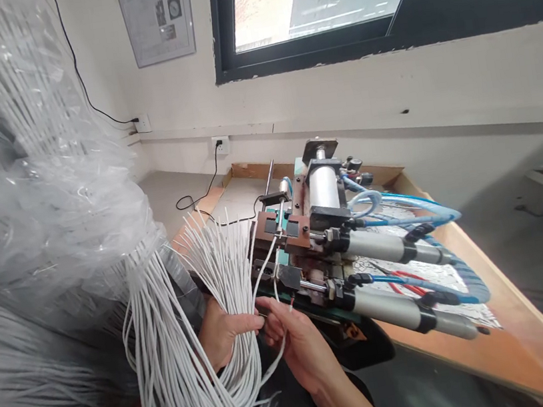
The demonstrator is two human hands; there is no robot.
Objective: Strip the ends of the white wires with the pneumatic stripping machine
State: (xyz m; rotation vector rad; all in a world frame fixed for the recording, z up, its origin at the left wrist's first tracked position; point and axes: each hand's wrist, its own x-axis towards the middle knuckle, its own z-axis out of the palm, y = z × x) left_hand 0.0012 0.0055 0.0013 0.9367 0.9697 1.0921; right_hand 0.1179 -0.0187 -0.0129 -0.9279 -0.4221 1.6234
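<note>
My left hand (pixel 219 337) is closed round a thick bundle of thin white cables (pixel 224 264), its thumb laid across the front. Above that hand the cable ends fan out upward; below, the cables loop down towards my lap. Just to the right, my right hand (pixel 304 347) has its fingers curled in a pinch at a single white cable (pixel 284 350). A small reddish tip (pixel 292 304) shows by its index finger. Right in front of both hands stands a pneumatic machine (pixel 300 226), with a white cable (pixel 271 251) lying across its jaws.
More white cables in clear plastic wrap (pixel 48 194) hang at the left. Silver air cylinders (pixel 383 245) and blue hoses (pixel 413 207) extend to the right of the machine. A wooden-edged tray (pixel 508 305) holds white scraps. Black power cords run to wall sockets (pixel 221 145) behind.
</note>
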